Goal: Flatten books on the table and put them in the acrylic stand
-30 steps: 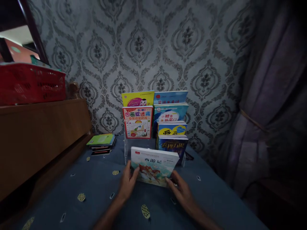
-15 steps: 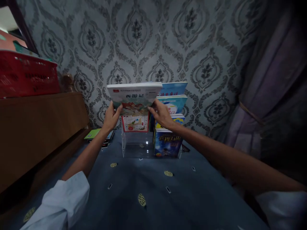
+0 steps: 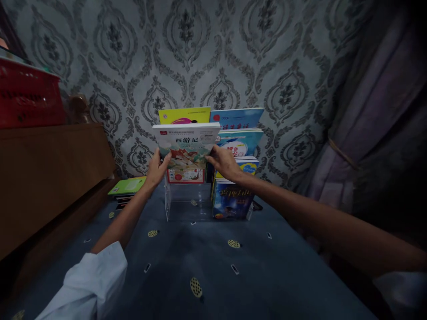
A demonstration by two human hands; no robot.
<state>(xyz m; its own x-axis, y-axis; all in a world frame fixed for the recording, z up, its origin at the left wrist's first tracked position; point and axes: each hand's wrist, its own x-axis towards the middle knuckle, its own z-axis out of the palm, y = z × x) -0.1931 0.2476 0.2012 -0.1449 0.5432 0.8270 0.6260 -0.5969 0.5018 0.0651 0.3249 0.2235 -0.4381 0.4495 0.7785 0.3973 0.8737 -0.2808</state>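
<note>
Between my two hands is a white-topped picture book [image 3: 187, 141] with Chinese characters on its cover. My left hand [image 3: 158, 168] grips its left edge, thumb on the front. On the opposite edge my right hand [image 3: 224, 161] is closed the same way. The book stands over the left side of a clear acrylic stepped rack [image 3: 190, 209]. Behind it a yellow book [image 3: 183, 115] shows its top, and below it a red-bordered book [image 3: 186, 177] is partly covered. To the right, the rack holds a blue book [image 3: 237, 118], a teal book [image 3: 248, 140] and a dark blue book [image 3: 231, 200].
Green-topped books [image 3: 128, 185] lie stacked at the left on the dark blue patterned cloth [image 3: 213, 258]. A wooden headboard [image 3: 56, 178] carries a red basket [image 3: 30, 95]. Patterned wallpaper rises behind the rack, and a tied purple curtain [image 3: 353, 138] hangs at the right.
Both hands have lowered the picture book, and its cover now faces me more upright. The yellow book's top has come into view behind it. The view has shifted slightly.
</note>
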